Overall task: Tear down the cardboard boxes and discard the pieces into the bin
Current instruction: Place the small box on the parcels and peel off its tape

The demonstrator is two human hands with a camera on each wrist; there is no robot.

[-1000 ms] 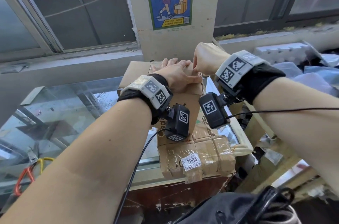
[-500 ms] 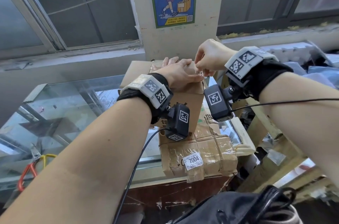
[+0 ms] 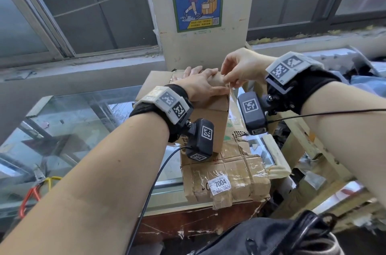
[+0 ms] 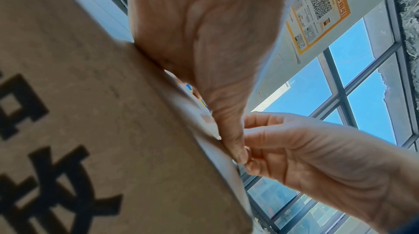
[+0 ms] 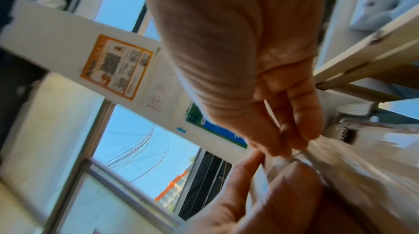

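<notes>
Brown upright cardboard box (image 3: 211, 112) is standing on a flattened taped box with a 7004 label (image 3: 227, 177), on the glass-topped counter (image 3: 69, 127). Right hand (image 3: 243, 68) has lifted since a second ago and is now pinching a clear tape strip (image 3: 229, 87), peeling it off the top edge, so opening is just starting. Left hand (image 3: 198, 85) is pressing flat, fingers straight, on the box top. Black bag (image 3: 271, 236) is sitting near; no bin is showing.

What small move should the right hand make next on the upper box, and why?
Probably keep pulling the clear tape up and away. The right hand pinches its lifted end at the edge of the upper box, and the left hand presses flat on top, holding it steady.
</notes>
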